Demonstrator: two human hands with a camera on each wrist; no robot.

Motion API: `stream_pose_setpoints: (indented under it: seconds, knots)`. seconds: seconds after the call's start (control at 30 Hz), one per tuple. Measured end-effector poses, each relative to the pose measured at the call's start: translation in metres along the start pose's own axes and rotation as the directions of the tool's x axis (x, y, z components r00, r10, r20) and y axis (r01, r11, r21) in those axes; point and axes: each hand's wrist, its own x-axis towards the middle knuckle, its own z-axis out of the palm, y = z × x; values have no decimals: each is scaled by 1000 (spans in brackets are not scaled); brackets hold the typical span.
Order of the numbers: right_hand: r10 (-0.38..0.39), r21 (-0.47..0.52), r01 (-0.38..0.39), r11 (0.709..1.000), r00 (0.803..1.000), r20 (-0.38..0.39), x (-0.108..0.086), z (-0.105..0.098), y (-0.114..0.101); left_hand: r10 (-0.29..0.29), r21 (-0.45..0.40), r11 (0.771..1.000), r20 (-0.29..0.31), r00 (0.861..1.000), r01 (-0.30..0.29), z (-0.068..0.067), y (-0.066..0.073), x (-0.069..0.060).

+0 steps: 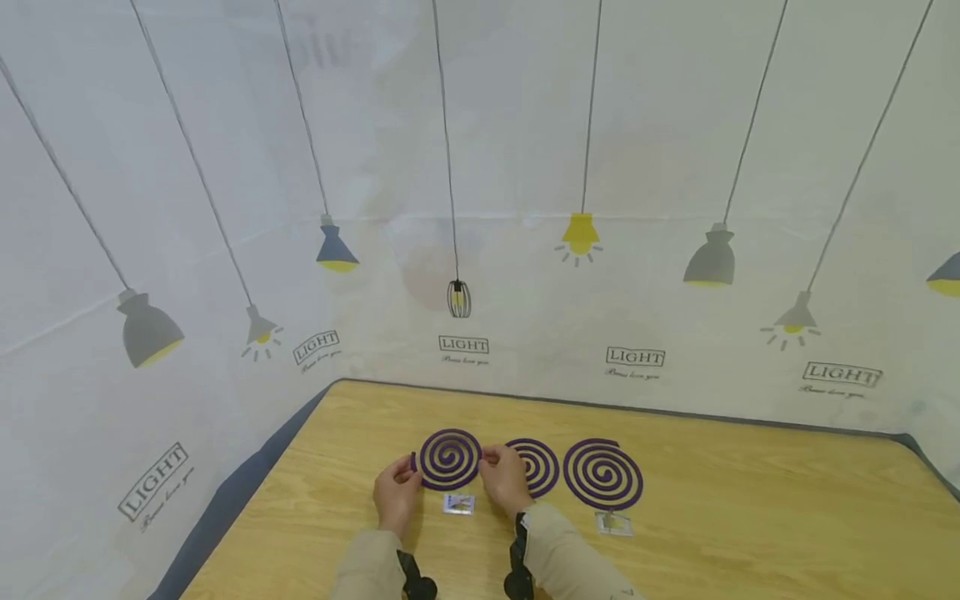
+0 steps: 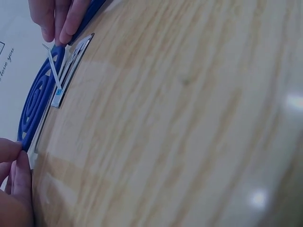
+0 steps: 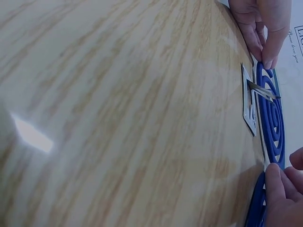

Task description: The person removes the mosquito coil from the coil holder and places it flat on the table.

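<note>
Three dark coils, shaped like mosquito coils, lie in a row; they look purple in the head view and blue in the wrist views. My left hand (image 1: 396, 493) pinches the left edge of the leftmost coil (image 1: 451, 459) between thumb and fingers. At that coil's right edge, my right hand (image 1: 505, 478) grips with its fingertips and partly covers the middle coil (image 1: 542, 467). Just in front of the held coil lies a small flat metal stand (image 1: 459, 503), its thin prong (image 3: 265, 91) raised in the right wrist view.
The third coil (image 1: 603, 473) lies on the right, with another small stand (image 1: 614, 523) in front of it. Everything sits on a wood-grain table (image 1: 750, 517). Behind it hangs a pale backdrop (image 1: 525, 358) printed with lamps.
</note>
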Motion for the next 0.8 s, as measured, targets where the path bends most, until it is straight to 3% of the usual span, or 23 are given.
stream_pose_setpoints:
  seconds: [0.17,0.43,0.8]
  knots:
    - [-7,1,7,1000,1000,-24,0,1,0,22,-6,1000,-8,1000,-22,1,1,1]
    - [-34,-3,34,999,999,-30,-4,1,0,5,17,1000,-21,1000,-4,3,1,-1]
    - [53,31,-53,998,999,5,-4,1,-2,-10,-35,999,-32,999,9,0,-2,0]
